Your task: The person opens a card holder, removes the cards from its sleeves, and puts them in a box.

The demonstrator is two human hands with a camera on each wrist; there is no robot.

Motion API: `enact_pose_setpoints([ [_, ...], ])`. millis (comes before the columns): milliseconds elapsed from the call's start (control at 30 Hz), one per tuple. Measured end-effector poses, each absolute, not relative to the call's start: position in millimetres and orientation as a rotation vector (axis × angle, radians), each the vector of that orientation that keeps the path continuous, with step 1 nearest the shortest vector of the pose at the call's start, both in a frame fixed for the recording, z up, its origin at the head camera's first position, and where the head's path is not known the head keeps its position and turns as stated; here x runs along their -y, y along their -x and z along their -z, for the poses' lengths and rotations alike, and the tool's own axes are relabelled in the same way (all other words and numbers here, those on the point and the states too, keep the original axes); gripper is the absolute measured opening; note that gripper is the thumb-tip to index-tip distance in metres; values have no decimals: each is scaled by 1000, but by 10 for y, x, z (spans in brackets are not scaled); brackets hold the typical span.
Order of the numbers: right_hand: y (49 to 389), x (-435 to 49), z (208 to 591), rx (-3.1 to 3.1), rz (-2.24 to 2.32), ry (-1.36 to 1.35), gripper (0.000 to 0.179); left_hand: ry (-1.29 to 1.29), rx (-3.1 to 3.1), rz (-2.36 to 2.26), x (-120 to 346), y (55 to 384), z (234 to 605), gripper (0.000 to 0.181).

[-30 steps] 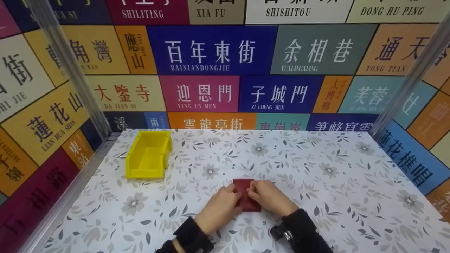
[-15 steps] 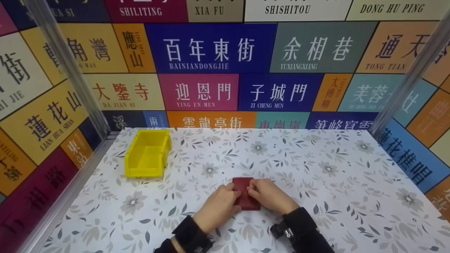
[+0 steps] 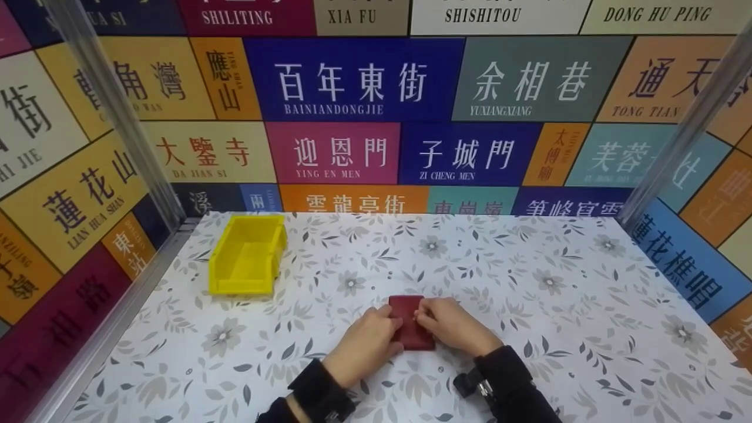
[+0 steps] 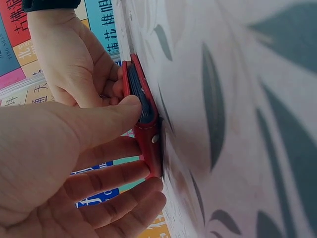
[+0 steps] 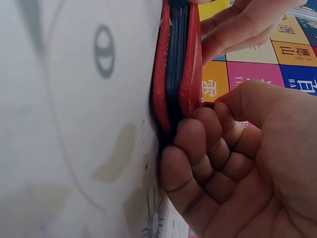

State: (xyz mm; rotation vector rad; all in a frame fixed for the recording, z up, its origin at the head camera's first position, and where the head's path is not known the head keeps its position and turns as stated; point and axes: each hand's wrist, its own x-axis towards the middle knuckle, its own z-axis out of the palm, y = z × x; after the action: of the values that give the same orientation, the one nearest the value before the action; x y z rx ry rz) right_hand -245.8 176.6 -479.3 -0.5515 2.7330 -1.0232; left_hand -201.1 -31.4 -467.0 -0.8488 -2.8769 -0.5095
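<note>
- Red, rectangular wallet of leather-like, stitched material, holding a stack of dark leaves: it rested on the white tabletop with grey flowers and foliage, between my two hands.
- Left hand: it came in obliquely from the near left and gripped the wallet's near left corner. My thumb lay against the edge where the leaves showed; my fingers, only slightly bent and a little apart, reached along the side bearing a small round metal snap.
- Right hand: my fingers were tightly curled in a row, their tips at the wallet's right edge, where thumb and forefinger pinched; what lay between those tips was too small to identify.
- Forearms: they converged toward the wallet, a black band about each wrist.
- Yellow, box-shaped plastic bin: it stood well apart, beyond my left hand and farther left.
</note>
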Motion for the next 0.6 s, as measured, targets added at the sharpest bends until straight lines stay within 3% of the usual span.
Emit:
enact_pose_setpoints([
  [600,2455,-1866,4666,-2669,1005,524,29,827,2909,512,302,2014,4680,38],
])
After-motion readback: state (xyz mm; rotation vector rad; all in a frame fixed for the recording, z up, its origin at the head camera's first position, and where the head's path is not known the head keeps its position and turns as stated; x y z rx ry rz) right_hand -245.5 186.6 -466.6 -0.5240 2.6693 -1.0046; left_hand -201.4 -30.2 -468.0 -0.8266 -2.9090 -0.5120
